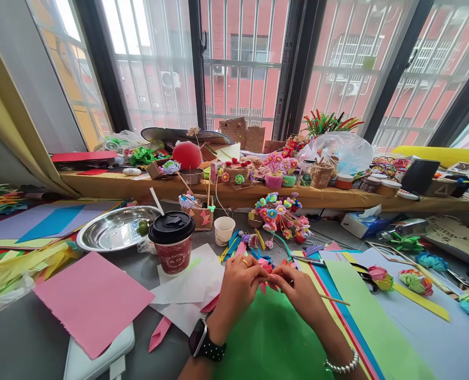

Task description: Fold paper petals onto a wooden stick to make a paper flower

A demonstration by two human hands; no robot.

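Note:
My left hand (pixel 240 279), with a watch at its wrist, and my right hand (pixel 297 290), with a beaded bracelet, meet over a green mat (pixel 274 338). Fingers of both are pinched together on a small piece of pink paper (pixel 262 287), mostly covered by the fingertips. A thin wooden stick (pixel 335 300) pokes out from under my right hand; whether that hand grips it I cannot tell. Just beyond lie pink and blue paper scraps (pixel 264 262). A folded pink paper strip (pixel 160 333) rests left of my left wrist, beside white paper sheets (pixel 182 290).
A lidded coffee cup (pixel 173 250), a small paper cup (pixel 223 232) and a steel plate (pixel 111 229) stand at the left. Pink paper (pixel 94 303) lies nearer. On the right are green paper (pixel 376 322), scissors (pixel 363 274) and crumpled paper flowers (pixel 380 277). Crafts crowd the sill.

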